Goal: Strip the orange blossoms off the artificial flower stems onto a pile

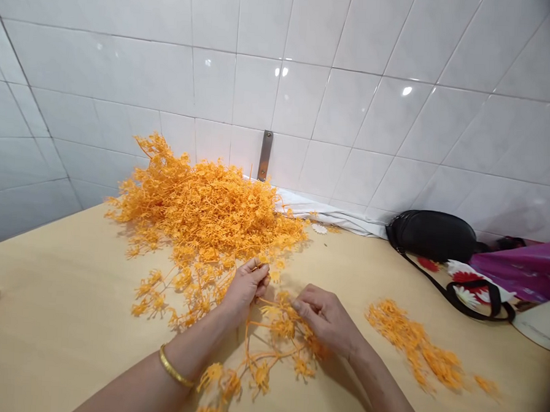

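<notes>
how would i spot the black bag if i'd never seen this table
Look at the right side of the wooden-toned table, back against the tiled wall. The black bag is rounded, with a long strap trailing forward; the cloth-like item beside it is purple.

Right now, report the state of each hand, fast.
Left hand: grip closed, pinching an orange sprig.
Right hand: fingers curled at the same sprig; whether closed on it cannot be told.
</notes>
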`<state>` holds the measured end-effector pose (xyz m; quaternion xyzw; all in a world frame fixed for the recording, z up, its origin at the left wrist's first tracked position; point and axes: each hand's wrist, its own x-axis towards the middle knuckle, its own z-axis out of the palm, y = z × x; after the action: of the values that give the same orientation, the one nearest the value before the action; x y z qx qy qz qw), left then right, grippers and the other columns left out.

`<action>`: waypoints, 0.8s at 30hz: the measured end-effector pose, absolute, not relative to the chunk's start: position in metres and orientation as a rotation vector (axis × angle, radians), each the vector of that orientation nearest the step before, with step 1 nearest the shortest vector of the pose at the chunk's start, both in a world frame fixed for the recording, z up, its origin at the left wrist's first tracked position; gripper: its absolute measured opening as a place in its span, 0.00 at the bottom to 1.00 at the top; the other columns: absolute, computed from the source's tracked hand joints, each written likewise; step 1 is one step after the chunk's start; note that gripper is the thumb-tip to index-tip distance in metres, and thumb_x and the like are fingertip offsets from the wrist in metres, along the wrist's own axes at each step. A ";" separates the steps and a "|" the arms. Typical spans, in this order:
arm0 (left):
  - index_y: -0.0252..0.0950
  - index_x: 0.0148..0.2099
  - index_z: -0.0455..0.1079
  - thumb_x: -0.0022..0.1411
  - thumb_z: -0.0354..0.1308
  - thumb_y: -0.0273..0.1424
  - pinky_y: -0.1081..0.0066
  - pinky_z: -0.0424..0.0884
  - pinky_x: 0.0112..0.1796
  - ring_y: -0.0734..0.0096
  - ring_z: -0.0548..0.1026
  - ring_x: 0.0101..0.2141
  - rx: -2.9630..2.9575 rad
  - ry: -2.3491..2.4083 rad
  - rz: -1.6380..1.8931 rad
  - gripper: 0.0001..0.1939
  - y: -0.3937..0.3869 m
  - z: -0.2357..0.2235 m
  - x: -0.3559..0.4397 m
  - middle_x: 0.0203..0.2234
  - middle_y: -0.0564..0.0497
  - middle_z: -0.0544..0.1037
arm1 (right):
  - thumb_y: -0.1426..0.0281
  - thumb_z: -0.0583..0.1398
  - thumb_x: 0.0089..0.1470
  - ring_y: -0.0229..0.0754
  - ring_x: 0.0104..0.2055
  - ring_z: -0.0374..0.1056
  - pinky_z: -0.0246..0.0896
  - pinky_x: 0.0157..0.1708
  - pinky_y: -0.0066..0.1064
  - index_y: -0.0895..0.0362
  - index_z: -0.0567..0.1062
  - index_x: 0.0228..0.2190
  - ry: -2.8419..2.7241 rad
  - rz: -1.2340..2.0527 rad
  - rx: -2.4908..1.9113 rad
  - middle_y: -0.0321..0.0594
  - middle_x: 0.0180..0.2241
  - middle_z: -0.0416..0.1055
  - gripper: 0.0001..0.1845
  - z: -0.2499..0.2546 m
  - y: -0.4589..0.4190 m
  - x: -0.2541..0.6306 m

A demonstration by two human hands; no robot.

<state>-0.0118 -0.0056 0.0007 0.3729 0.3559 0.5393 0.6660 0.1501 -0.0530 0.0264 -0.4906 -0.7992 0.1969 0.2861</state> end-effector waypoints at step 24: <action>0.34 0.24 0.58 0.49 0.53 0.36 0.79 0.49 0.17 0.84 0.53 0.15 1.551 0.859 0.821 0.11 -0.024 0.000 0.002 0.12 0.61 0.55 | 0.64 0.60 0.38 0.33 0.21 0.55 0.49 0.22 0.25 0.58 0.66 0.21 -1.270 1.034 -1.294 0.31 0.18 0.61 0.11 0.009 -0.037 0.168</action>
<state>0.0015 -0.0243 -0.0001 0.6579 0.3645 0.3483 0.5595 0.1676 -0.0371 0.0089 -0.5358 -0.5259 0.4282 0.5030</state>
